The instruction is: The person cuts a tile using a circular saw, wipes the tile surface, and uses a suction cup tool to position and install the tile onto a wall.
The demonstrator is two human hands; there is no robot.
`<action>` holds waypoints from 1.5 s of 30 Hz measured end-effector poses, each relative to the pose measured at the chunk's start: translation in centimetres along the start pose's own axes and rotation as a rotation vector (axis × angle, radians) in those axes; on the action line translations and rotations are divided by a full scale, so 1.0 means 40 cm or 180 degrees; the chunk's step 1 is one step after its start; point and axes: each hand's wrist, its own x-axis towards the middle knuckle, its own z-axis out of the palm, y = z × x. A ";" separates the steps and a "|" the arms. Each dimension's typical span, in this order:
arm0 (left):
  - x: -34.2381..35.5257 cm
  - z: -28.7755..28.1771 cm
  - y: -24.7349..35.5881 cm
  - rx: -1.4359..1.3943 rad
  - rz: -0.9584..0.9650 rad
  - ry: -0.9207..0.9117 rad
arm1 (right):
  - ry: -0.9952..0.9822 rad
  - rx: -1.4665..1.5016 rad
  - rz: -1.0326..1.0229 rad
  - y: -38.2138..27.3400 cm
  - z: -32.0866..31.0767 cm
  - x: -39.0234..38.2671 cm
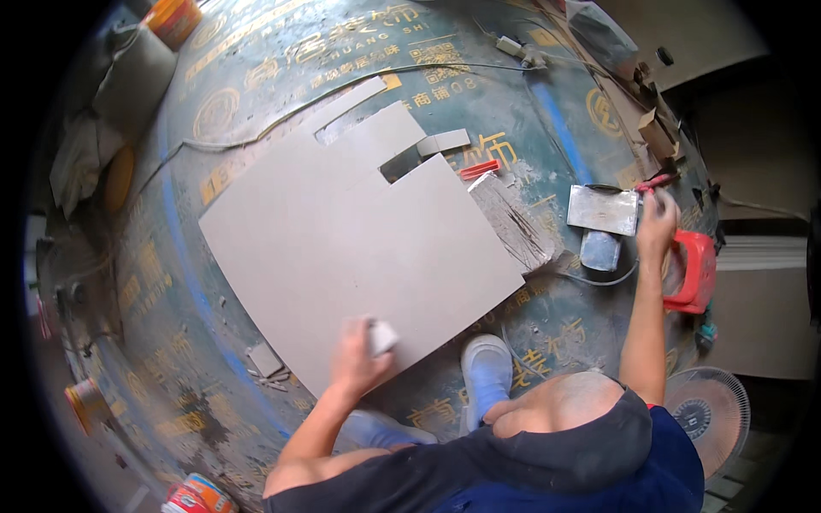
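Note:
A large light-grey tile (342,231) lies on the covered floor before me, with a rectangular notch and a slot cut into its far side. Over its near edge, my left hand (355,355) is closed round a small whitish block (382,338); both are slightly blurred. Out to the right, my right hand (658,224) is curled beside a pink-red handled item (655,182), but its fingertips are hidden. Just left of that hand sits a corded power tool (601,250) with a flat metal base plate (603,209).
A dusty, scored block (517,222) touches the tile's right edge, near a red tool (480,169) and a tile offcut (444,142). A red plastic stool (694,272) and a fan (706,419) stand at right. A cable (333,94) crosses the floor beyond the tile.

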 end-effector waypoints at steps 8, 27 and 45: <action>-0.126 -0.135 -0.517 0.0186 -0.2361 0.2179 | -0.2283 0.0423 -0.1471 -0.387 0.496 -0.034; -0.260 -0.004 -0.515 -0.0036 -0.2012 0.2775 | -0.3439 0.2264 0.1621 -0.159 0.493 0.090; -0.015 -0.043 0.037 -0.2678 -0.0080 0.0007 | -0.5190 0.2199 0.0410 -0.664 0.036 -0.596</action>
